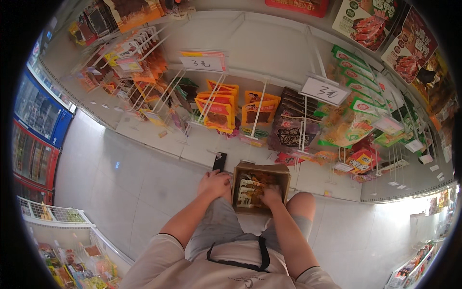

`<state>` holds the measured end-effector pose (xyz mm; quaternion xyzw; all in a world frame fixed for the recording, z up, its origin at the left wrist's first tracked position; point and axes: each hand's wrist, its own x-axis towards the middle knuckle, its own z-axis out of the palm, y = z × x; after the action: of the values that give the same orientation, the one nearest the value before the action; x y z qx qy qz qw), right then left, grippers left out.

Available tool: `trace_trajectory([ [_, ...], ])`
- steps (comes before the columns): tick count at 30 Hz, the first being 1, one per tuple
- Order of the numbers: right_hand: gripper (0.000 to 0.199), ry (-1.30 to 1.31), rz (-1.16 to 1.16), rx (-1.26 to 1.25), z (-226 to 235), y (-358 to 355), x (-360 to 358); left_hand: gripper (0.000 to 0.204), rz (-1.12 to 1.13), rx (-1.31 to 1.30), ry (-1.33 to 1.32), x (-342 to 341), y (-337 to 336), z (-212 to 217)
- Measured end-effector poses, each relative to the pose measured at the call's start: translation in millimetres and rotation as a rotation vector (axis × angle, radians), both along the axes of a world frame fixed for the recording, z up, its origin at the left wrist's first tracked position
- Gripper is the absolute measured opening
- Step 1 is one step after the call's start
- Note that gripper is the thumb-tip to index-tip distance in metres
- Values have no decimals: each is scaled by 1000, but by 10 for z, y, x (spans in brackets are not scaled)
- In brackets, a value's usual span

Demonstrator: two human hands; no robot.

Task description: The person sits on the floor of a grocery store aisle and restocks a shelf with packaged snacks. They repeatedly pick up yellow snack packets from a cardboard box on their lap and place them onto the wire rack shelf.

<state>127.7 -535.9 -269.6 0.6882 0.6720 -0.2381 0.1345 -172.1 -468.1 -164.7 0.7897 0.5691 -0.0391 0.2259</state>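
Observation:
A cardboard box [287, 179] stands before my knees, against the low front edge of the shelving. Inside are several shiny gold-brown food packets [248, 191], some lined up in a row. My right hand [272, 194] reaches into the box over its right side, touching the packets. Its fingertips are partly hidden among them, so their grip does not show. Over my left knee lies my left hand [215, 183], fingers draped loosely and apparently holding nothing. Just beyond it is a flat black object [220, 161], perhaps a phone; whether the hand touches it is unclear.
Snack bags hang on wire hooks ahead: orange pouches [215, 111], dark purple bags [288, 130] and green-topped bags [353, 108]. White price cards [326, 90] stick out from the hooks. Drink coolers [36, 130] stand far left, a basket rack [57, 212] at lower left.

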Motion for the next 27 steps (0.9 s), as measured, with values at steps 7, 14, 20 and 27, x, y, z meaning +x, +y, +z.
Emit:
trace_trajectory([
  [7, 45, 169, -22, 263, 733, -285, -25, 39, 35, -17, -43, -57, -56, -7],
  [14, 34, 481, -419, 530, 1239, -730, 75, 38, 110, 25, -81, -94, -103, -109],
  [20, 28, 1327, -1114, 416, 1513, -951, -145, 36, 116, 124, -87, -67, -166, -155],
  [27, 28, 1050, -773, 276, 1770, -1164, -41, 30, 243, 55, -538, 239, -632, 788],
])
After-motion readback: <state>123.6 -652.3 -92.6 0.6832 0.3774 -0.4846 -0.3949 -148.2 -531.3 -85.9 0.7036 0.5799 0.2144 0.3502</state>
